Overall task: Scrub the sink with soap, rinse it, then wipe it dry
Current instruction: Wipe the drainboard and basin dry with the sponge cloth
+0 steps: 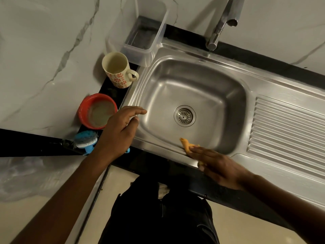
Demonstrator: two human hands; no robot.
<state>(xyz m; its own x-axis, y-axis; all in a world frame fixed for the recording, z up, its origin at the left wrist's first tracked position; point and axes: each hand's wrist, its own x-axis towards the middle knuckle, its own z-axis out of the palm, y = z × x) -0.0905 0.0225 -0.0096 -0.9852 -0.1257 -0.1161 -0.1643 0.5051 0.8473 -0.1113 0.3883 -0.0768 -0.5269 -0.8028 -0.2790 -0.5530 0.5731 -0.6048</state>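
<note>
Kitchen, drying stage, by the look of it | right hand (218, 166), fingers flat, presses cloth (186, 144) on sink (202, 81) near rim | left hand (119, 131) hovers over left rim, fingers loosely spread, empty | best: firm overlapping strokes, rim first, then toward drain (184, 116)
</note>
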